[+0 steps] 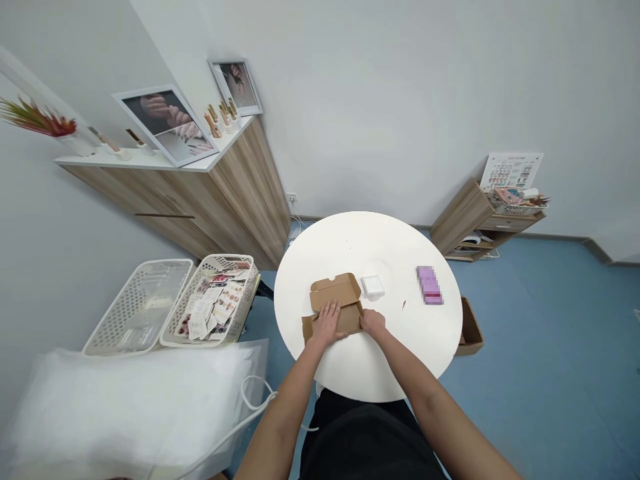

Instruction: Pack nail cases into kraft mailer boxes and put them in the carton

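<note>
A brown cardboard box (pixel 336 291), partly unfolded, lies on the round white table (pixel 360 373) with its flaps spread. My left hand (pixel 327 323) rests on the cardboard with its fingers stretched out flat. At the box's right end, the fingers of my right hand (pixel 373 323) are closed on the side flap. Just beyond my right hand sits a small white square item (pixel 373 286); its kind is unclear. Farther right on the table is a purple packet (pixel 429 285), blurred by pixels.
Left of the table stand a white basket of printed cards and sachets (pixel 253 293) and another white basket (pixel 143 263). A wooden cabinet (pixel 250 180) is behind them. An open cardboard carton (pixel 473 327) is on the floor at right, near a low wooden shelf (pixel 457 210).
</note>
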A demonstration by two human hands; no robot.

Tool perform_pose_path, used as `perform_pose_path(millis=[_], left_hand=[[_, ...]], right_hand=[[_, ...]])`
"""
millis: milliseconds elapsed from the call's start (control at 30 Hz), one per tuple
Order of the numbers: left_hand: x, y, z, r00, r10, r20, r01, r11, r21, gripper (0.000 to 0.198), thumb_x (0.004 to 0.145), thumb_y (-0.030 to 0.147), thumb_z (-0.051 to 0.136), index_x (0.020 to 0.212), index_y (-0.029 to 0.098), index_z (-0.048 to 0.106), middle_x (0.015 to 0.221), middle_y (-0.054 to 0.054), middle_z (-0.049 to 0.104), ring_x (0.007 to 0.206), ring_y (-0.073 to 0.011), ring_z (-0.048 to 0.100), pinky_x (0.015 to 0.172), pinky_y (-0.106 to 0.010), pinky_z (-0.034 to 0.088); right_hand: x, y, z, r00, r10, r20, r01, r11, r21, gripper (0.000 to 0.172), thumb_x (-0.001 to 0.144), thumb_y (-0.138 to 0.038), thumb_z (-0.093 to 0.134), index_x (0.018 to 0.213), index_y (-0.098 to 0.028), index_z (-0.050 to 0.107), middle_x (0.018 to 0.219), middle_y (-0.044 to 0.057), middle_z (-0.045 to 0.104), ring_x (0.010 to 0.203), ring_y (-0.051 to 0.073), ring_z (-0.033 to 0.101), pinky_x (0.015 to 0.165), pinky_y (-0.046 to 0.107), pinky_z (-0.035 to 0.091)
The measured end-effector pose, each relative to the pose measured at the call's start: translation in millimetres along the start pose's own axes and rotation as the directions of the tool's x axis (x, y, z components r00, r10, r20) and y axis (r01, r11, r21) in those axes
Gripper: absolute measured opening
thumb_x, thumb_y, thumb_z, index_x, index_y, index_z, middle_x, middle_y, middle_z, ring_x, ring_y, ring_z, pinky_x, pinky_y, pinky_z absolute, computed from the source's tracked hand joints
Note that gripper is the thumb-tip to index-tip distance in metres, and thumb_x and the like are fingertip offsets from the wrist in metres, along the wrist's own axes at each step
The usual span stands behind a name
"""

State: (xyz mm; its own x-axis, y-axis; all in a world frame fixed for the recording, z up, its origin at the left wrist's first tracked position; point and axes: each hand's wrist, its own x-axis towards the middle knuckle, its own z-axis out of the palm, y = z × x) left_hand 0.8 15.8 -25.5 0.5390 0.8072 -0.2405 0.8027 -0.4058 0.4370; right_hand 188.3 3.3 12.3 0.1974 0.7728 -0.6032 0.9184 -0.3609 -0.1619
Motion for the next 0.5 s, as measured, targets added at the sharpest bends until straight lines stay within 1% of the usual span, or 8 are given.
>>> perform_pose_path(millis=[133,200,267,333,400,433,467,500], left_hand=[[-1.0,6.0,6.1,0.998,0.059,0.009,-0.059,0.998,0.019,0.103,0.072,0.054,0.069,0.152,0.018,0.015,0.16,-0.016,0.019,0.148,-0.0331,0.013,0.119,-0.051,0.014],[0.3,9.6,7.7,0.996,0.089,0.02,-0.089,0.996,0.026,0.103,0.073,0.055,0.068,0.152,0.016,0.015,0.16,-0.016,0.019,0.148,-0.0331,0.012,0.12,-0.05,0.014],[2.8,11.3,7.6,0.993,0.109,0.031,-0.11,0.994,0.026,0.104,0.072,0.056,0.068,0.153,0.017,0.015,0.16,-0.016,0.019,0.148,-0.0334,0.012,0.119,-0.051,0.014],[5.4,10.7,6.1,0.991,0.127,0.038,-0.128,0.991,0.023,0.105,0.071,0.057,0.069,0.153,0.018,0.016,0.16,-0.016,0.018,0.148,-0.0337,0.012,0.119,-0.051,0.015],[7.1,8.5,4.4,0.988,0.148,0.041,-0.149,0.989,0.021,0.107,0.069,0.058,0.071,0.152,0.018,0.017,0.16,-0.016,0.019,0.148,-0.0338,0.012,0.119,-0.05,0.015],[7.5,7.3,3.7,0.987,0.157,0.039,-0.158,0.987,0.018,0.108,0.068,0.058,0.071,0.152,0.018,0.017,0.159,-0.016,0.02,0.148,-0.0337,0.012,0.119,-0.05,0.015],[7.5,6.1,3.3,0.986,0.165,0.036,-0.165,0.986,0.012,0.108,0.068,0.059,0.071,0.152,0.017,0.018,0.159,-0.016,0.02,0.148,-0.0335,0.013,0.119,-0.05,0.015],[7.3,5.2,3.2,0.985,0.171,0.032,-0.172,0.985,0.004,0.108,0.068,0.06,0.071,0.152,0.017,0.018,0.159,-0.017,0.021,0.148,-0.0331,0.014,0.119,-0.05,0.015]], right_hand=[[-12.6,13.3,5.7,1.0,0.007,-0.001,-0.007,1.0,-0.007,0.032,0.096,-0.028,0.036,0.108,-0.017,0.063,0.112,0.015,0.067,0.105,0.027,0.064,0.083,0.037,0.047],[-20.9,22.1,5.3,0.998,-0.011,-0.063,0.01,1.0,-0.008,0.034,0.096,-0.036,0.038,0.113,-0.016,0.059,0.114,0.016,0.064,0.106,0.028,0.062,0.083,0.038,0.047],[-28.8,28.1,1.8,0.977,-0.092,-0.193,0.089,0.996,-0.027,0.038,0.094,-0.042,0.043,0.118,-0.015,0.054,0.119,0.017,0.06,0.11,0.029,0.058,0.086,0.038,0.046],[-34.5,29.2,-3.6,0.923,-0.259,-0.284,0.247,0.966,-0.078,0.041,0.092,-0.042,0.049,0.122,-0.016,0.051,0.125,0.017,0.055,0.115,0.03,0.052,0.091,0.039,0.045],[-36.7,25.6,-8.0,0.861,-0.44,-0.255,0.419,0.898,-0.134,0.049,0.087,-0.04,0.057,0.129,-0.017,0.048,0.133,0.016,0.051,0.122,0.031,0.046,0.097,0.041,0.043],[-36.3,22.8,-9.0,0.837,-0.505,-0.214,0.481,0.863,-0.153,0.058,0.084,-0.041,0.062,0.134,-0.018,0.044,0.139,0.015,0.047,0.128,0.031,0.041,0.1,0.042,0.041],[-35.0,19.8,-9.1,0.826,-0.539,-0.167,0.516,0.841,-0.165,0.07,0.08,-0.043,0.068,0.139,-0.019,0.04,0.146,0.015,0.042,0.133,0.032,0.035,0.103,0.044,0.041],[-33.0,17.0,-8.4,0.829,-0.547,-0.118,0.526,0.834,-0.17,0.083,0.075,-0.044,0.072,0.144,-0.019,0.035,0.151,0.014,0.036,0.138,0.033,0.029,0.104,0.045,0.04]])
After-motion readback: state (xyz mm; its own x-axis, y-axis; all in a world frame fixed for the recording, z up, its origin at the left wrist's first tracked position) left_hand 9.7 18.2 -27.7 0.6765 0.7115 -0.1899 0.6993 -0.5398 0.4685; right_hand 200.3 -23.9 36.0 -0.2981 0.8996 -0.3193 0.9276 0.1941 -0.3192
